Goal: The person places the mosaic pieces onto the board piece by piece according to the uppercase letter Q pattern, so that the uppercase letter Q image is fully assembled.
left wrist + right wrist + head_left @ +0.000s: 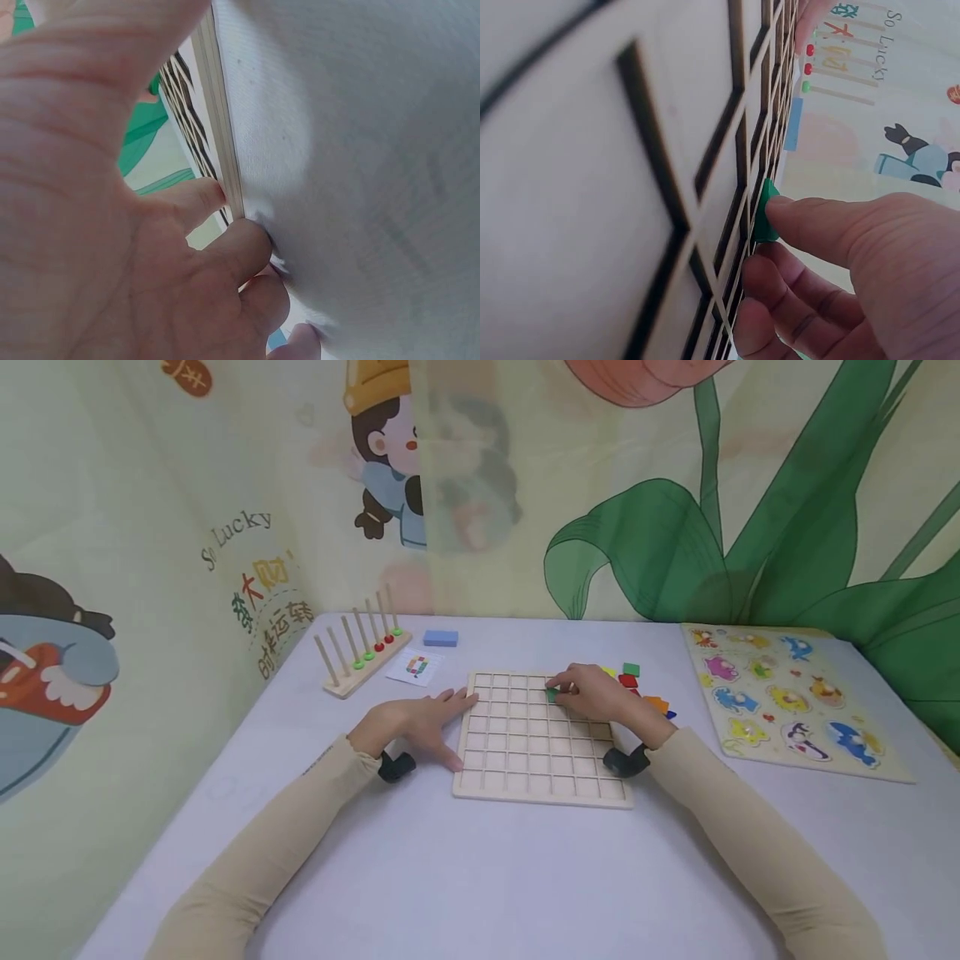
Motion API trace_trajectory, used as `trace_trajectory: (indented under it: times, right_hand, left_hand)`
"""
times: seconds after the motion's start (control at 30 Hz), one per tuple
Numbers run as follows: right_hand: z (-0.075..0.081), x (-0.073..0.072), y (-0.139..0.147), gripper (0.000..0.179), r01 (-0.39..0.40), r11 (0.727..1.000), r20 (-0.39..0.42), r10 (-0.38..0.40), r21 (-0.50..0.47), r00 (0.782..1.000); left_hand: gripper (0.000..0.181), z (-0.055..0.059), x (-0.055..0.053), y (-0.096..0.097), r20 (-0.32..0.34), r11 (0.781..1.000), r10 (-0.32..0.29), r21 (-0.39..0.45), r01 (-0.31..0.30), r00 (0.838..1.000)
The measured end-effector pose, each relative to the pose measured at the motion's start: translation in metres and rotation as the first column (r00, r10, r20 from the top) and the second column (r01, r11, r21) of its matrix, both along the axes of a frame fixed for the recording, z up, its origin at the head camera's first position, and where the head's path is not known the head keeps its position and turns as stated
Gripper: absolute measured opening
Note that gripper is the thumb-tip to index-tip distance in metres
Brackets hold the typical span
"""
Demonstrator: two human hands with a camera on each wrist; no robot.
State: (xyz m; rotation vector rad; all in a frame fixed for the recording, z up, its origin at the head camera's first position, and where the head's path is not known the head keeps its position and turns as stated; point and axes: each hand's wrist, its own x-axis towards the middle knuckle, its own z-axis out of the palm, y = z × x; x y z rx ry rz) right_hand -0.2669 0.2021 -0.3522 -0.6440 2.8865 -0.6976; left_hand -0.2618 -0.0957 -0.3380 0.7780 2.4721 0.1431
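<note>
A pale wooden grid board lies flat on the white table in the head view. Along its left edge rests my left hand, thumb and fingers spread out; the left wrist view shows the fingertips against the board's side. My right hand is over the board's far right part. Between its thumb and fingers it pinches a small green tile, which is at the grid's raised strips in the right wrist view. Beyond this hand, partly hidden by it, lie loose tiles: green, red and orange.
At the back left stands a wooden rack with upright pegs, carrying red and green rings. Beside it are a small patterned card and a blue block. An animal puzzle board lies on the right. Printed cloth hangs behind the table.
</note>
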Motion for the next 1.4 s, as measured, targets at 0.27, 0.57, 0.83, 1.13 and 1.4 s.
trace_trajectory:
  times: [0.27,0.57,0.83,1.13,1.4]
  right_hand:
    - [-0.002,-0.002,0.003,0.032,-0.008,1.0,0.002,0.008,0.013,1.0]
    - [-0.003,-0.002,0.005,0.026,0.004,1.0,-0.008,-0.005,-0.013,1.0]
    - [0.0,-0.001,0.006,0.029,0.009,1.0,0.025,-0.009,0.02,1.0]
    - [0.013,-0.002,0.023,0.034,0.012,1.0,0.027,-0.012,-0.001,1.0]
    - [0.033,-0.002,0.052,0.032,0.061,0.998,0.01,-0.061,0.008,0.998]
  left_hand:
    - [0.113,0.0,0.0,0.002,0.012,1.0,0.028,-0.003,-0.028,1.0]
    - [0.113,-0.001,0.0,0.003,0.017,1.0,0.027,-0.006,-0.027,0.999]
    - [0.112,0.0,0.0,0.003,0.018,1.0,0.022,0.007,-0.022,1.0]
    - [0.112,0.002,0.0,0.003,0.013,1.0,0.019,0.006,-0.019,1.0]
    - [0.112,0.0,0.001,0.003,0.017,0.999,0.031,0.011,-0.031,0.999]
